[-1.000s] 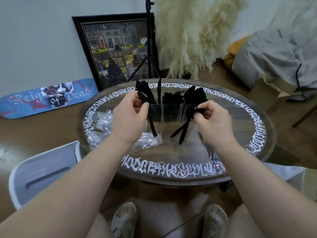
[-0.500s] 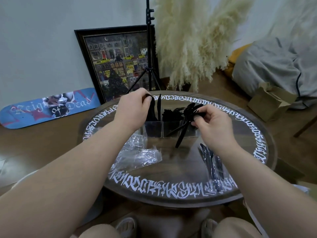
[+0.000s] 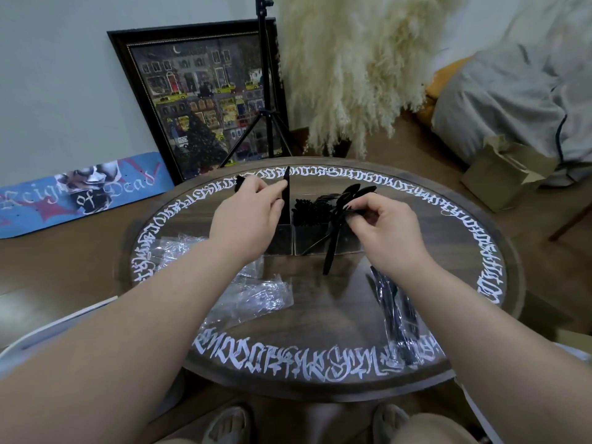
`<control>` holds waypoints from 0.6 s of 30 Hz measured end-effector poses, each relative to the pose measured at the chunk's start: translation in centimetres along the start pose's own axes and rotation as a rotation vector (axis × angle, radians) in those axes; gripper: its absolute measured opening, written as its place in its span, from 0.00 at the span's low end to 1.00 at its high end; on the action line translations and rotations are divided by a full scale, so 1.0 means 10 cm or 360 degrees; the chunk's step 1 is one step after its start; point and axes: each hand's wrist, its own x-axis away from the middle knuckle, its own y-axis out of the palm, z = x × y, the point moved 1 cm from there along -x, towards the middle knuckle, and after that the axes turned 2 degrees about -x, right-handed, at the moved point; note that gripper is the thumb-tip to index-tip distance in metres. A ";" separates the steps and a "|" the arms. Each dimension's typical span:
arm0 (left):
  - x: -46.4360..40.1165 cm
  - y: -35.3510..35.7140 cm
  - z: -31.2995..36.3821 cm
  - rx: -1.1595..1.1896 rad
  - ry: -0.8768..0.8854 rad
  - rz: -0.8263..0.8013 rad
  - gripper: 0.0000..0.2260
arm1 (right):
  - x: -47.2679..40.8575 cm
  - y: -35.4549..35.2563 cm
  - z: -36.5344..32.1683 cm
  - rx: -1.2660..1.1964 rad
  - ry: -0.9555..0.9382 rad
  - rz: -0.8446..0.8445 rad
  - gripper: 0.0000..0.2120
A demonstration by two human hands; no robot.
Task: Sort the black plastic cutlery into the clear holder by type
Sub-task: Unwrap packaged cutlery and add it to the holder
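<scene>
A clear holder [image 3: 315,240] with upright compartments is seen near the middle of the round wooden table [image 3: 320,318], whose rim is ringed with white lettering. Black forks [image 3: 309,208] are packed in the middle compartment, tines up. A black knife [image 3: 286,195] stands upright at the left compartment and is pinched between thumb and fingers of the left hand [image 3: 245,216]; the rest of that compartment is hidden behind the hand. A small bunch of black spoons [image 3: 334,233] is gripped by the curled fingers of the right hand [image 3: 382,230] in front of the right compartment, bowls up and handles slanting down towards the tabletop.

Crumpled clear wrappers [image 3: 253,291] lie on the table under the left forearm. A clear packet of black cutlery [image 3: 398,312] lies under the right forearm, near the table's front edge. Beyond the table, a framed picture [image 3: 205,100] is leaned against the wall, with a tripod [image 3: 266,100] before it, pampas grass [image 3: 349,65] beside it and a skateboard deck [image 3: 80,190] on the floor at left. A cardboard box [image 3: 506,174] sits at right.
</scene>
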 end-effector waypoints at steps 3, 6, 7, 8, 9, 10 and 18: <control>0.06 -0.12 0.12 0.0179 0.0195 0.0183 0.16 | -0.02 0.03 -0.05 -0.0004 -0.0021 -0.0030 0.10; 0.10 -0.16 0.32 0.0344 0.0391 -0.0027 0.15 | -0.01 0.07 -0.13 0.0009 -0.0079 -0.0085 0.12; 0.10 -0.16 0.38 0.0390 0.0436 -0.0061 0.14 | -0.01 0.08 -0.16 0.0015 -0.0103 -0.0100 0.13; 0.11 -0.17 0.42 0.0437 0.0466 -0.0048 0.14 | 0.00 0.08 -0.18 0.0019 -0.0126 -0.0109 0.13; 0.10 -0.19 0.44 0.0483 0.0474 -0.0006 0.13 | 0.00 0.07 -0.20 0.0016 -0.0143 -0.0110 0.13; 0.09 -0.22 0.46 0.0524 0.0462 0.0046 0.11 | 0.00 0.06 -0.20 0.0003 -0.0153 -0.0091 0.13; -0.38 -0.94 0.38 0.0545 0.0289 0.0777 0.09 | -0.07 -0.23 -0.10 -0.0317 -0.0021 0.0178 0.17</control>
